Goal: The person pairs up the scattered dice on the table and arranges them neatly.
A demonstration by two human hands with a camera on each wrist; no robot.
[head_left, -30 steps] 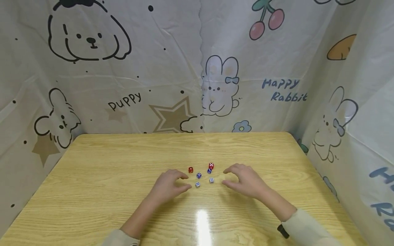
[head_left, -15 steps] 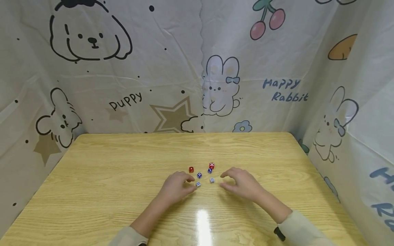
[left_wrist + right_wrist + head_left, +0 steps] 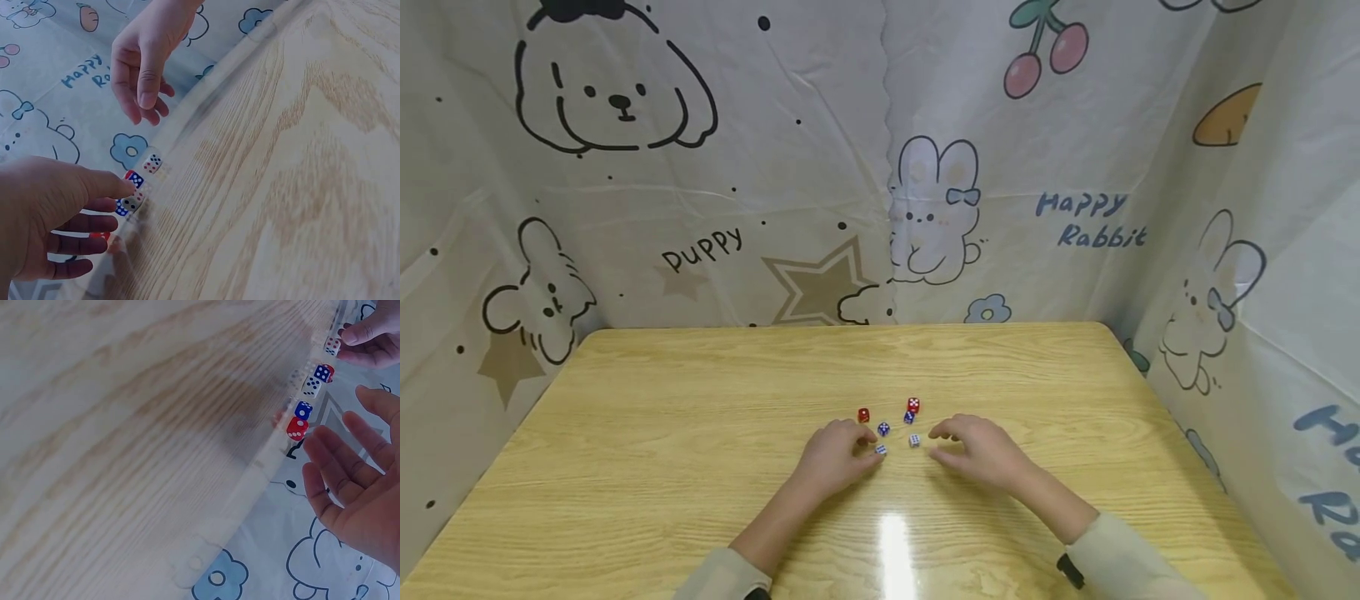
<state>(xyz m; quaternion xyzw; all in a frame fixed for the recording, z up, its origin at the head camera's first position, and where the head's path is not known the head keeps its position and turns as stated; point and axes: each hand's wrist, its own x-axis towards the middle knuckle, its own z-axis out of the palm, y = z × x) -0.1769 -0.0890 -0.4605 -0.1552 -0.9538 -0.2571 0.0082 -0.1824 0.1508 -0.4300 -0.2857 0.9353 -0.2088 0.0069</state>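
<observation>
In the head view, two red dice, a left one [image 3: 863,415] and a right one [image 3: 913,404], lie at the back of a small cluster. Before them are two blue dice, one left [image 3: 883,429] and one right [image 3: 909,417]. Nearest the person are a left white die [image 3: 881,450] and a right white die [image 3: 914,441]. My left hand [image 3: 835,457] has its thumb and fingers apart at the left white die; contact is unclear. Just right of the other white die, my right hand [image 3: 981,452] hovers with loosely bent fingers, holding nothing.
The dice lie on a wood-grain table [image 3: 700,375]. Behind it and along both sides hang printed curtains [image 3: 820,183] with cartoon animals. A bright glare [image 3: 895,550] shows on the tabletop near the front.
My left hand has moved right, bringing its thumb and fingers to the left white die. My right hand has shifted slightly left towards the other white die. The dice stay in about the same places.
</observation>
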